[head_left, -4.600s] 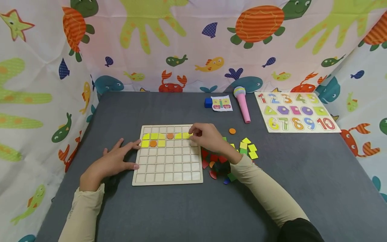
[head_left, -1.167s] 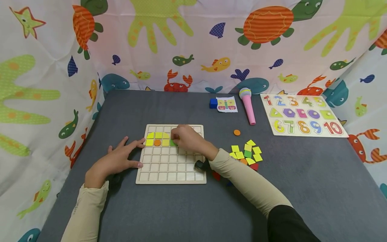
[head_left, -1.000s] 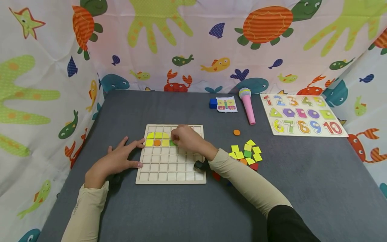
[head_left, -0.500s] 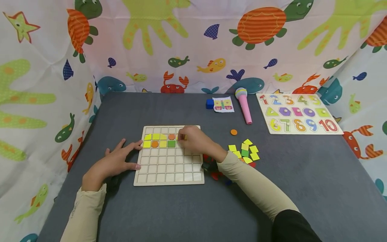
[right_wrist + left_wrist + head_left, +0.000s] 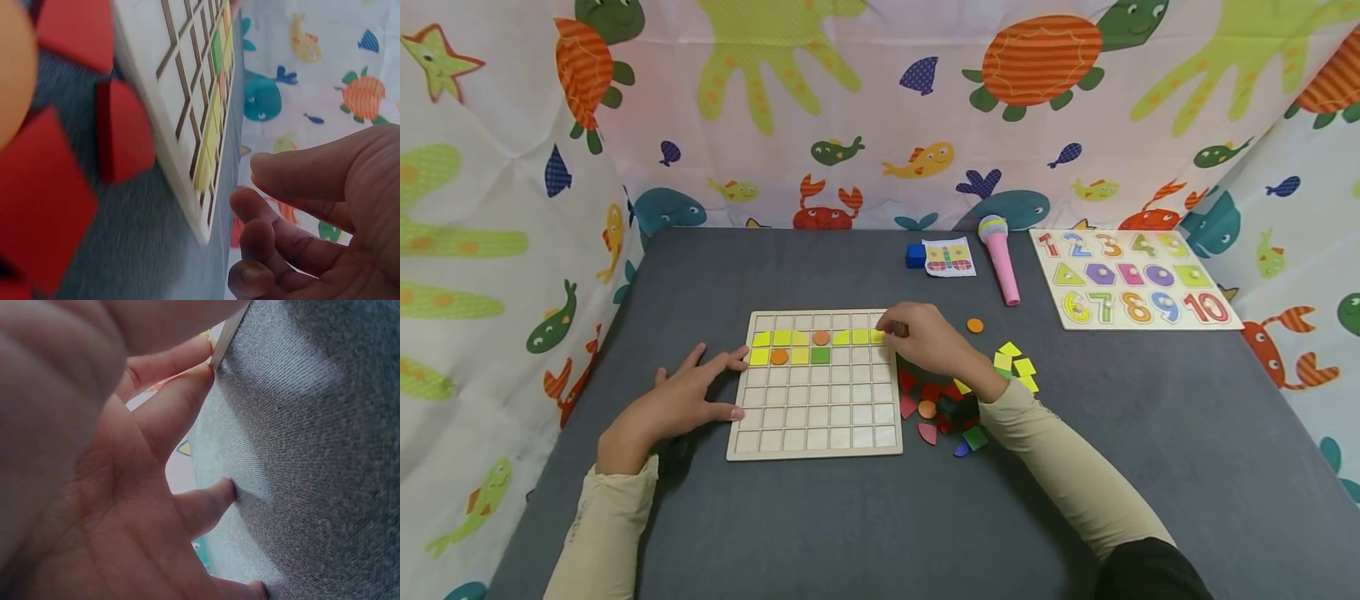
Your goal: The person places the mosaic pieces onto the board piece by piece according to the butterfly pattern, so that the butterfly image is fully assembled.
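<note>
A wooden grid board lies on the grey cloth, its cells partly filled. Yellow tiles and an orange disc run along its second row; below them sit more yellow tiles, another orange disc and a green square. My left hand rests at the board's left side, two fingertips touching its edge in the left wrist view and other fingers spread on the cloth. My right hand hovers over the upper right corner, thumb and fingers loosely bent with nothing between them in the right wrist view.
Loose red pieces, yellow squares and a few others lie right of the board. A lone orange disc, a blue cube, a pattern card, a pink toy microphone and a number puzzle stand further back.
A green square has come onto the board in the row under the upper orange disc. My right hand has let go of it and moved right to the board's corner. My left hand stays put.
</note>
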`<state>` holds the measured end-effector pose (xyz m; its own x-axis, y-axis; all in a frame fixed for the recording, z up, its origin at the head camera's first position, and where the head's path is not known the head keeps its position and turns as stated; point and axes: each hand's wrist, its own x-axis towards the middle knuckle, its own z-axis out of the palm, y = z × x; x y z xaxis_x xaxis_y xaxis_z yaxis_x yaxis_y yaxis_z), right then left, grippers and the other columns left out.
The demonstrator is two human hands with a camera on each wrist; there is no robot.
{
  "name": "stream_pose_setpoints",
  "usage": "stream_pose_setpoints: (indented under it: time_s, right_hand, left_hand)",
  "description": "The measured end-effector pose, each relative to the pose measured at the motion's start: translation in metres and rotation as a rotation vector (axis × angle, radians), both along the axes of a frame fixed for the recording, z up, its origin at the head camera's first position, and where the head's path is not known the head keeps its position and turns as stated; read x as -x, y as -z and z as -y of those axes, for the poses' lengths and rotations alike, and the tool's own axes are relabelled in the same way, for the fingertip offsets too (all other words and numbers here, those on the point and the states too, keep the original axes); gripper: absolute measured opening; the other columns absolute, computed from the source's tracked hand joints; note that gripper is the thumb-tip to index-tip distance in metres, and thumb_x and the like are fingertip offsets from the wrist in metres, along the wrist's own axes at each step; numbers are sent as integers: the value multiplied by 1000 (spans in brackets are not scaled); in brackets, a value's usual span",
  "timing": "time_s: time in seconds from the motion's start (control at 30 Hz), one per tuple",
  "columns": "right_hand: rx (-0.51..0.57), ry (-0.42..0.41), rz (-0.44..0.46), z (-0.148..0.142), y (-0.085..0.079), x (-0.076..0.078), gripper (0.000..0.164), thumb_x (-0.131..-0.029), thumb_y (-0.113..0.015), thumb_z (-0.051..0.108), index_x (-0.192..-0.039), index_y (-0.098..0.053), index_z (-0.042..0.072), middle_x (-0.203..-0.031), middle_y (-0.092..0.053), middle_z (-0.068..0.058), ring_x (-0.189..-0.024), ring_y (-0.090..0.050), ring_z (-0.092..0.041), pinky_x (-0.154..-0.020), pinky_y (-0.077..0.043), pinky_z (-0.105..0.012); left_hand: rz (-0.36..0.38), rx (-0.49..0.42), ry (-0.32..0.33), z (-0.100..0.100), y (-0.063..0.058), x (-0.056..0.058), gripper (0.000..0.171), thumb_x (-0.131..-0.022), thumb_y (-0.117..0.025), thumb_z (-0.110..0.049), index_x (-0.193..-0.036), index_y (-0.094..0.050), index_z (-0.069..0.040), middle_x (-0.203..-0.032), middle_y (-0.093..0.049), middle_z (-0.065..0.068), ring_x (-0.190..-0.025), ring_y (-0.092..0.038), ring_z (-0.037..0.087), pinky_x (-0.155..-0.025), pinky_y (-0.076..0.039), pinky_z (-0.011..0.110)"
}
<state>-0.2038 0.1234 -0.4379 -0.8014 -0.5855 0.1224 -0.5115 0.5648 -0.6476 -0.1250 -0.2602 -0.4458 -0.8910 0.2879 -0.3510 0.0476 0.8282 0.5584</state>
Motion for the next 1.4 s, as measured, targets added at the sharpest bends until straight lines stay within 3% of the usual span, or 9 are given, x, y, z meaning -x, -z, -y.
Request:
stream_pose_setpoints:
  time_s: [0.33, 0.57, 0.8, 1.07, 1.4]
  right_hand:
    - [-4, 90, 9, -40, -2, -2, 24, -99, -74, 3, -122, -76, -3, -116, -75, -17, -93, -65, -27, -83, -56, -44]
    - [-35, 151, 42, -72, -2, -3, 30, -100, -73, 5, -129, -74, -2, -122, -74, -17, -97, -62, -28, -84, -54, -43]
    - [-64, 156, 57, -102, -1, -7, 31, -100, -74, 5, -130, -73, -2, -125, -73, -18, -107, -62, -33, -94, -54, -53]
    - [-104, 194, 76, -130, -4, -13, 33, -99, -74, 3, -132, -72, -2, -126, -72, -18, -105, -61, -34, -88, -52, -50]
    - [-202, 217, 84, -157, -3, -17, 35, -97, -72, 0, -131, -69, -8, -127, -67, -26, -112, -60, -41, -96, -54, -60]
  left_hand:
    - [12, 5, 0, -1, -3, 0, 93, -88, -89, -39, -164, -40, -16, -172, -24, 27, -158, 6, 58, -106, 7, 91]
    - [14, 8, -5, -1, -4, -1, 96, -88, -89, -39, -165, -37, -15, -172, -24, 29, -157, 7, 59, -106, 7, 90]
    - [14, 5, 1, 0, -5, -1, 95, -89, -88, -39, -165, -38, -16, -172, -23, 28, -157, 7, 58, -106, 7, 90]
    - [9, 2, 7, 0, -4, 0, 94, -89, -88, -38, -165, -38, -16, -172, -23, 28, -157, 7, 58, -106, 7, 90]
    - [13, -4, 2, 1, -3, 0, 95, -89, -88, -38, -165, -38, -15, -172, -22, 29, -157, 8, 58, -106, 8, 90]
